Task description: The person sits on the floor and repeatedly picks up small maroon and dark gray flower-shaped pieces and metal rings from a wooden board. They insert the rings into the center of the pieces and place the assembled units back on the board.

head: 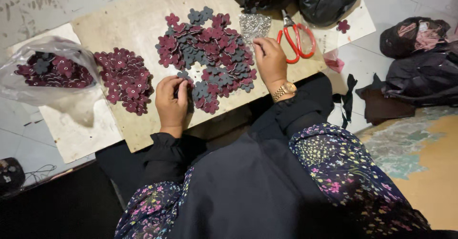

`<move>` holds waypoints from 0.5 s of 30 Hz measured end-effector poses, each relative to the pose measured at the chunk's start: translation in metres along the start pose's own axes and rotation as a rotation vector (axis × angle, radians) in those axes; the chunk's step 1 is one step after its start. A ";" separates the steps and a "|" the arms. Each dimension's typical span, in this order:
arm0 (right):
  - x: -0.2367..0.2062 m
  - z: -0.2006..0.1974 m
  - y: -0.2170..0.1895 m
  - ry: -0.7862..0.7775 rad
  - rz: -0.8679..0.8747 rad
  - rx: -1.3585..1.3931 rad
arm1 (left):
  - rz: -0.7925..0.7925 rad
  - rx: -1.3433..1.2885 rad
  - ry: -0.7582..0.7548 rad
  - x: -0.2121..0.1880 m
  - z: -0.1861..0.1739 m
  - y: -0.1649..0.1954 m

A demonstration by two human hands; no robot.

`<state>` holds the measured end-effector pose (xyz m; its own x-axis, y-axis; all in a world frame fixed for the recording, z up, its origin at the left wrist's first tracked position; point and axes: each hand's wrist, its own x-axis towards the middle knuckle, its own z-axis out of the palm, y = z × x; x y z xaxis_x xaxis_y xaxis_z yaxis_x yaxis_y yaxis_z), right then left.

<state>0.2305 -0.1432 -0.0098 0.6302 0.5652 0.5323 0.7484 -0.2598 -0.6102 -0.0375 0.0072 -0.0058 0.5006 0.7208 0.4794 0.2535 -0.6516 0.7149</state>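
Maroon and grey felt filled the middle of the board where we worked. Our left hand (171, 100) was closed on a small grey flower-shaped felt cutout (183, 87), pinched between thumb and fingers at the near edge of the mixed pile of maroon and grey felt flowers (210, 53). Our right hand (270, 60) rested fingertips-down on the pile's far side, fingers curled; whether they gripped anything we could not tell. Just beyond that hand lay a small heap of shiny silver metal pieces (254, 25), and beside it red-handled scissors (296, 37). To the left sat a separate heap of maroon felt flowers with pale centres (125, 79) and a clear plastic bag of more flowers (50, 69). We judged that the step went best with one piece held flat and steady, well clear of the pile, on the pale plywood board (129, 19).
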 end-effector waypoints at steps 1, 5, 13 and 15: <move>0.000 0.001 0.001 -0.008 0.025 0.008 | 0.005 -0.008 0.005 -0.001 0.000 -0.001; -0.001 0.002 0.000 -0.016 0.048 0.045 | -0.025 0.001 -0.018 -0.003 0.001 -0.004; 0.001 -0.005 -0.009 -0.031 0.086 0.054 | 0.009 0.035 0.059 -0.003 0.000 -0.004; 0.002 -0.006 -0.009 -0.032 0.080 0.066 | -0.012 0.023 0.036 -0.004 0.002 -0.005</move>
<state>0.2261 -0.1446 -0.0003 0.6795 0.5701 0.4618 0.6802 -0.2535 -0.6879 -0.0389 0.0074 -0.0121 0.4679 0.7360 0.4893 0.2779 -0.6481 0.7091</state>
